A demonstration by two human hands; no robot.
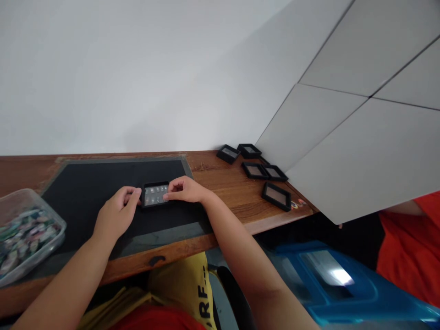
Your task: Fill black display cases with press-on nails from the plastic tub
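A small black-framed box [156,205] lies on the dark mat, with rows of small pale pieces [151,189] on its grey inside. My left hand [118,211] is at the box's left rim, thumb and fingers closed together; whatever is between them is hidden. From the right, my right hand [185,189] reaches over the box's right edge. Its thumb and index finger are pinched above the right end of the rows, and anything held there is too small to make out.
A clear plastic tub [58,222] of mixed colourful pieces stands at left on the dark mat [92,183]. Several similar black frames [277,196] lie on the wooden table's right end, beside a white partition [330,137]. A blue plastic bin [360,293] and a person's red clothing [405,247] are at lower right.
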